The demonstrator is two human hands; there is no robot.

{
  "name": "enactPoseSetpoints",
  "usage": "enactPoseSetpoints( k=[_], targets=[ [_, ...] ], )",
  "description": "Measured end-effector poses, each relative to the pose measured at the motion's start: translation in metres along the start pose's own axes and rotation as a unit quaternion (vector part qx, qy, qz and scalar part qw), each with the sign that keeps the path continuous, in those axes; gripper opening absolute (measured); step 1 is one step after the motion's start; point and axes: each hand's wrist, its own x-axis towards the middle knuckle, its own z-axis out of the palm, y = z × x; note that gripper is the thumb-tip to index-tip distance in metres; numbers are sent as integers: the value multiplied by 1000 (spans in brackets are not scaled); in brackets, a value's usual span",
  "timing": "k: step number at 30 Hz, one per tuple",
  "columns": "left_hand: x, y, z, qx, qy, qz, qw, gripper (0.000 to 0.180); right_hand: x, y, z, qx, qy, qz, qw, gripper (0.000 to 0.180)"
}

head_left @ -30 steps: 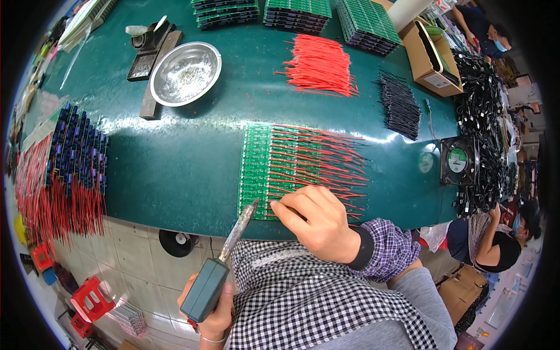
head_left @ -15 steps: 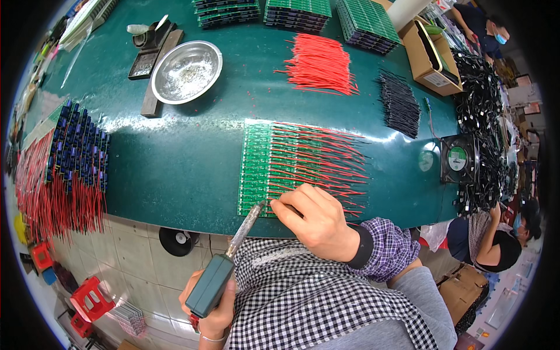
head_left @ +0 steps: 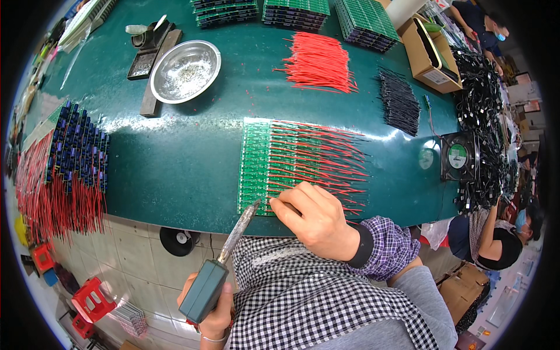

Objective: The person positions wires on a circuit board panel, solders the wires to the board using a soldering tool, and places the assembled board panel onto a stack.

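Touching the circuit board, soldering iron in left hand.

Dark teal tabletop w/ green rectangular circuit board strips, thin red wires. Shiny silver metal bowl; black-white checked fabric apron.

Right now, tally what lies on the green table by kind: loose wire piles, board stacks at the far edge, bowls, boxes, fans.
Red wire piles: 1
Black wire piles: 1
Board stacks: 3
Steel bowls: 1
Cardboard boxes: 1
Fans: 1
Total: 8
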Motion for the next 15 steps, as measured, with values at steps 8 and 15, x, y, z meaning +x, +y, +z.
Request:
enactPoseSetpoints(
  k=[8,15],
  targets=[
    [-2,1,1,-14,4,2,1000,19,0,0,1,-17,10,-12,1000,24],
    [-4,-1,3,-24,25,12,999,21,-2,-4,-1,-6,34,-4,999,27]
  ],
)
